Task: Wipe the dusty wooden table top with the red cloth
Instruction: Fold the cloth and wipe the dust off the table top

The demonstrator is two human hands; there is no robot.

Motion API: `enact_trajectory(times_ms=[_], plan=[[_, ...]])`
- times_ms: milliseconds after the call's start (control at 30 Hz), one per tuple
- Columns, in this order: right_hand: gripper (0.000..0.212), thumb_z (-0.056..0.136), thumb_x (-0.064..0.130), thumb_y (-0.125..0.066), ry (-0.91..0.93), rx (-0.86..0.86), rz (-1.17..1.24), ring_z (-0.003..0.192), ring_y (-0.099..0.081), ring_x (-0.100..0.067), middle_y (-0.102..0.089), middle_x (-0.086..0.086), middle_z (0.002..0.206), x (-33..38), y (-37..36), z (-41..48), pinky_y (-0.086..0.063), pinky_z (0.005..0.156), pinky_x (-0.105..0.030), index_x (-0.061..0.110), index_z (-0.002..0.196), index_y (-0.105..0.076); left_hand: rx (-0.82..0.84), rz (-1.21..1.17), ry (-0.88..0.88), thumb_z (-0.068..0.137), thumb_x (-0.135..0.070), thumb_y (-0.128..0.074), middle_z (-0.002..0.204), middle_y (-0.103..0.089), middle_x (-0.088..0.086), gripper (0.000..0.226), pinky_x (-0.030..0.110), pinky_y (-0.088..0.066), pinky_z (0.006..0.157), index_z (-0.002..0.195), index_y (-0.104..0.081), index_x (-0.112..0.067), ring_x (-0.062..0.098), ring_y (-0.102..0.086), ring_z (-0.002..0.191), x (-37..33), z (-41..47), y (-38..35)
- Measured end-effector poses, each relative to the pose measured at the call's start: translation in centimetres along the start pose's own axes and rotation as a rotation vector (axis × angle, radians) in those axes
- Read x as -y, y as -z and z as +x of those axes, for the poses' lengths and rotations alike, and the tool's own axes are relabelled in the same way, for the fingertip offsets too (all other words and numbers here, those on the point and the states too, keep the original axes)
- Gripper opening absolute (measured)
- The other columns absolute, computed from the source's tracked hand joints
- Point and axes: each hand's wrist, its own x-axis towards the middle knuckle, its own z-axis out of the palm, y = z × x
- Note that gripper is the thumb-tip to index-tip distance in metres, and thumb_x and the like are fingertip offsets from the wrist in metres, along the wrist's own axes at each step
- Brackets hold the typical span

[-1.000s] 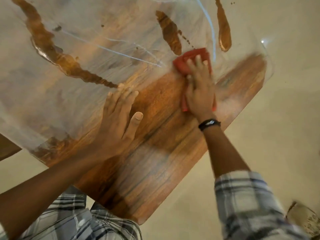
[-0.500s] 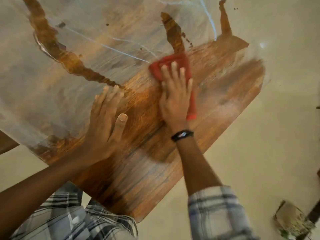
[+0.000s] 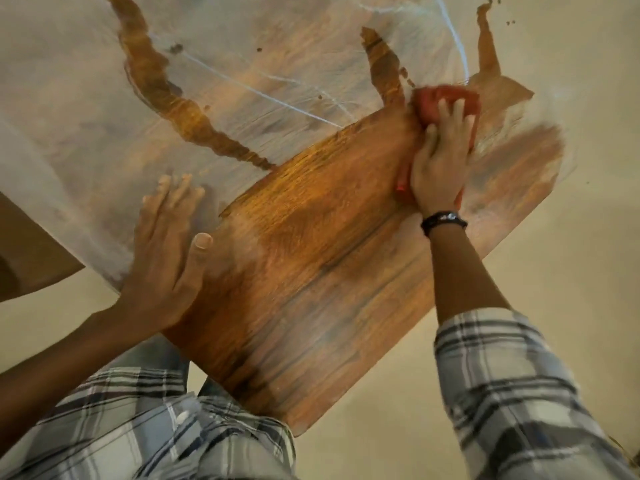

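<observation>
A person leans over a wooden tabletop [image 3: 311, 254], the right-hand grip [image 3: 440, 168] laid flat on a red cloth [image 3: 445, 95] with fingers stretched forward and pressing it to the wood; nothing is curled around the cloth. The cloth, bunched and blurred, sits toward the far right corner of the tabletop, showing past the fingertips and along both sides of the palm, right at the border between bare wood and a pale dust film [image 3: 86, 98]. The left-hand grip [image 3: 162, 258] rests palm down near the left edge, fingers straight and slightly spread, thumb out to the side, holding nothing. Its fingertips lie on the dusty part, its heel on clean wood. The near half of the tabletop shows warm brown grain, while the far half is grey with dust, broken by dark streaks and thin pale lines. A black wristband [image 3: 444, 221] circles the right wrist above a plaid sleeve [image 3: 512, 393]. A beige floor [image 3: 571, 254] lies below.
</observation>
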Motion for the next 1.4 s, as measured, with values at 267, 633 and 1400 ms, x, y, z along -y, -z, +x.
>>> enact_trajectory(times_ms=[267,633,1400], plan=[[0.048,0.106,0.028,-0.031,0.181,0.054,-0.002,0.153,-0.023,-0.029,-0.032,-0.005,0.162,8.1,-3.5,-7.2,-0.006,0.122,-0.058,0.023,0.152,-0.042,-0.034,-0.022,0.089,0.103,-0.053,-0.016,0.160,-0.028,0.015,0.071,0.053,-0.005,0.123,0.148,-0.036,-0.002,0.023,-0.008,0.154,1.5,-3.5,2.0],[0.050,0.103,0.018,-0.032,0.833,0.414,0.034,0.152,-0.024,-0.022,-0.030,-0.001,0.163,19.1,-7.8,-31.0,-0.011,0.125,-0.052,0.022,0.154,-0.032,-0.124,0.126,0.163,0.105,-0.045,-0.012,0.160,-0.027,0.014,0.066,0.054,-0.001,0.123,0.148,-0.036,-0.002,0.026,-0.009,0.153,3.9,-5.2,4.3],[0.052,0.099,0.021,-0.043,0.888,0.434,-0.063,0.152,-0.025,-0.025,-0.034,-0.003,0.161,18.0,-6.8,-31.9,-0.005,0.125,-0.053,0.023,0.151,-0.043,-0.141,0.001,0.203,0.104,-0.052,-0.012,0.162,-0.024,0.008,0.068,0.049,-0.003,0.124,0.151,-0.033,-0.007,0.020,-0.007,0.153,4.5,-6.0,3.8]])
